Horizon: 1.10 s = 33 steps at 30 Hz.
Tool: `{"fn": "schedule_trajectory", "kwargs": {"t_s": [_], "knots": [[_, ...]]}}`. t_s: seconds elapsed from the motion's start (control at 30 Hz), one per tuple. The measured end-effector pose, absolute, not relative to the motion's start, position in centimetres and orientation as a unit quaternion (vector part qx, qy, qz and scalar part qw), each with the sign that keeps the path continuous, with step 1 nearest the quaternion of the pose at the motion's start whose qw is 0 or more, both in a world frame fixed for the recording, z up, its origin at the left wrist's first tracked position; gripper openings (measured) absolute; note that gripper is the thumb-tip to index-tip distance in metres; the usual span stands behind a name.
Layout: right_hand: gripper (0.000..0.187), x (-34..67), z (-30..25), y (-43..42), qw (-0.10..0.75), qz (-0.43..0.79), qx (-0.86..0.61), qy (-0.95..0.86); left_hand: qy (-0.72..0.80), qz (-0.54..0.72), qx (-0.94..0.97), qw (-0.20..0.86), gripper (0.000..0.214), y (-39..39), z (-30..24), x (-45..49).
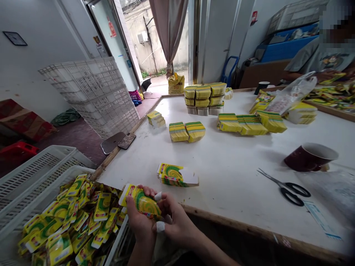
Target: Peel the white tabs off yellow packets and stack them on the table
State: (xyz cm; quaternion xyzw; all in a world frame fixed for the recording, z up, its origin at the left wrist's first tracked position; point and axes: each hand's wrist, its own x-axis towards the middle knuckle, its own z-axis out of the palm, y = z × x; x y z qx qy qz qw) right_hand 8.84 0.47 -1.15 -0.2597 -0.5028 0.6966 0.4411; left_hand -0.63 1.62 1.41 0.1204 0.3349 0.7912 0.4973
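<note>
My left hand [140,223] is wrapped round a small yellow and green printed carton [142,201], thumb on its near side and fingers along the far edge. At the carton's right end, my right hand [177,221] closes in with white tape on the thumb and one finger; the spot between those fingertips is partly hidden. Just beyond both hands, a short stack of flat cartons [177,175] of the same print lies on the white table [222,192]. Left of my hands, a white plastic crate [83,170] holds a heap of filled-looking cartons [58,210].
Bundled carton stacks [203,98] stand farther back. Black-handled scissors [290,190] and a dark mug [310,157] lie to the right. A phone [127,141] rests at the left table edge near stacked white crates [91,92]. Another person [318,55] sits at far right.
</note>
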Motion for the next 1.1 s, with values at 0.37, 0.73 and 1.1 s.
{"fn": "schedule_trajectory", "kwargs": {"t_s": [0.37, 0.73, 1.1], "knots": [[0.008, 12.1, -2.1, 3.3, 0.485, 0.508, -0.358, -0.615, 0.513, 0.682, 0.256, 0.455, 0.042, 0.3, -2.8, -2.5], [0.014, 14.7, -0.1, 3.2, 0.407, 0.193, -0.241, -0.86, 0.543, 0.358, 0.597, 0.47, 0.094, -0.2, 1.4, -7.4], [0.034, 13.7, -0.9, 3.4, 0.445, 0.764, -0.302, -0.357, 0.572, 0.43, 0.65, 0.256, 0.074, -2.2, -1.8, -2.3]]}}
